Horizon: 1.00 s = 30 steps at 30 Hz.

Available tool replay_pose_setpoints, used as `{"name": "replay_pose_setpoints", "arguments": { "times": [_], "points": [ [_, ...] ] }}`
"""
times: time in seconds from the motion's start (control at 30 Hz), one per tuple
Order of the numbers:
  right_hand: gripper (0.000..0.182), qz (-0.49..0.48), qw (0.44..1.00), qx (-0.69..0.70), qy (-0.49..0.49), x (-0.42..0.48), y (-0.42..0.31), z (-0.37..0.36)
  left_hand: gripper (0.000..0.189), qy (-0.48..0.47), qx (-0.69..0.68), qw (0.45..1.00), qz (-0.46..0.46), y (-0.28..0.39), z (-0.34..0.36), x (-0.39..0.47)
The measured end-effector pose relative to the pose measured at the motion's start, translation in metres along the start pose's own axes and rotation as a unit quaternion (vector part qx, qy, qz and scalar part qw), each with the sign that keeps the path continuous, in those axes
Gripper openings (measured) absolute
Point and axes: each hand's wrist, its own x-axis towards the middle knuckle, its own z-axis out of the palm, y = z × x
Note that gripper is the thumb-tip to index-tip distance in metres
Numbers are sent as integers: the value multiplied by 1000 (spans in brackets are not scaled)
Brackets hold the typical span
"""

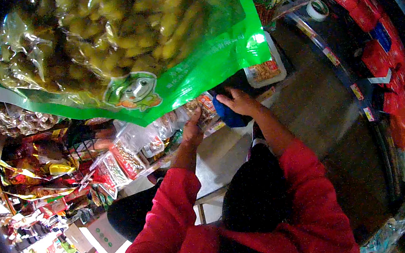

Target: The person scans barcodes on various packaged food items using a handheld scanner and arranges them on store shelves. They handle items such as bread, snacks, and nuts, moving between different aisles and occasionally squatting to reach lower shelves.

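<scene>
A large clear plastic bag of greenish food pieces point(132, 33), with a green printed edge, fills the top of the view, close to the camera. Below its edge my left hand point(192, 127) touches a small clear package of brown food point(193, 107) on the shelf; whether the fingers grip it is unclear. To its right, my right hand point(238, 102) has its fingers on a dark blue cloth point(228, 114) and holds it. A white tray of packaged food point(265, 72) lies just beyond that hand.
Packed trays of red and brown food point(127, 159) line the shelf at left, beside shiny foil bags point(37, 156). A cardboard box point(102, 231) stands at lower left. At right are red packages point(366, 14), a roll of tape point(317, 9) and a shelf edge with price labels point(331, 55).
</scene>
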Motion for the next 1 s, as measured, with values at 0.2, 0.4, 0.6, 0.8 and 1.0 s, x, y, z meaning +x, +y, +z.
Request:
{"name": "replay_pose_setpoints", "arguments": {
  "times": [0.2, 0.4, 0.6, 0.8, 1.0],
  "points": [
    [51, -1, 995, 39, -88, -5, 8, 23, 39, -22, -122, 992, -35, 17, 3, -22],
    [53, 61, 981, 36, -179, -33, -24, -16, 49, -20, -122, 987, -100, 17, -7, -32],
    [40, -110, 991, -68, -29, -46, -103, -44, 32, 21, -62, 997, -41, 18, 6, -50],
    [25, -374, 868, -246, 213, 6, -88, 16, 59, 20, -84, 996, -20, 3, 6, -37],
    [27, -239, 956, -125, -113, -37, -72, 7, 55, 16, -190, 980, -53, 8, -6, -53]
  ]
}}
